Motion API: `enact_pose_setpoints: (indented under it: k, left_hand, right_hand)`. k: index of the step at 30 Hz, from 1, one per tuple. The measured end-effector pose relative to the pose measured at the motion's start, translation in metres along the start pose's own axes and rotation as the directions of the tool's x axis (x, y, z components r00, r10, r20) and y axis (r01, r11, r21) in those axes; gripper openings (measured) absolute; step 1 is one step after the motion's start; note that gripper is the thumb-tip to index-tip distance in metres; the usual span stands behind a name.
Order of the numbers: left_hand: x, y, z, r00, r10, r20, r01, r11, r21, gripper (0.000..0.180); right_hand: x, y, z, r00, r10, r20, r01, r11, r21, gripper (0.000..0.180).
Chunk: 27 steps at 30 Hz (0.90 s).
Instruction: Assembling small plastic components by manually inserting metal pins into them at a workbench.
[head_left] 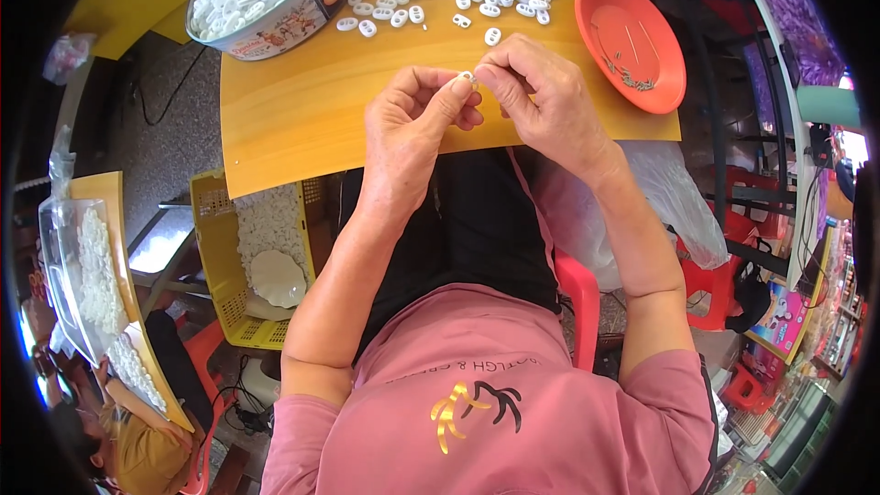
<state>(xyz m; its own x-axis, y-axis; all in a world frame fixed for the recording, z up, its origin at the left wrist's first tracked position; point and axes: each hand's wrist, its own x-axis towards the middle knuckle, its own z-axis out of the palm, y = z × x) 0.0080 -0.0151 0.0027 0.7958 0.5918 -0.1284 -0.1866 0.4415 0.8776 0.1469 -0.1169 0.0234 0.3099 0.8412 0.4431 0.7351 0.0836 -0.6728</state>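
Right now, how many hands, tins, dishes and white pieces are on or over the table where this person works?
Hands: 2, the left hand and the right hand
Tins: 1, a round tin
Dishes: 1, a red dish
Total: 4, leaving out the white pieces, too many and overlapping to count

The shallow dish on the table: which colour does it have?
The dish is orange-red, best seen in the head view.
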Motion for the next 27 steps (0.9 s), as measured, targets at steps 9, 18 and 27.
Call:
enact_pose_setpoints:
  k: [9,18,27]
  left_hand:
    - [-0.005,0.001,-0.001,0.999,-0.016,0.028,0.016,1.000,-0.003,0.016]
    - [-0.002,0.000,0.001,1.000,0.021,0.003,-0.021,0.995,0.099,0.013]
    - [0.007,-0.001,-0.011,1.000,-0.017,0.014,0.018,1.000,-0.025,0.016]
  right_hand:
    - [-0.003,-0.001,0.000,0.985,-0.172,0.010,0.172,0.974,-0.146,0.009]
    - [-0.007,0.001,0.009,0.999,-0.033,-0.002,0.033,0.999,-0.007,0.009]
    - [0.024,0.039,-0.027,0.990,-0.133,0.048,0.142,0.944,-0.297,0.013]
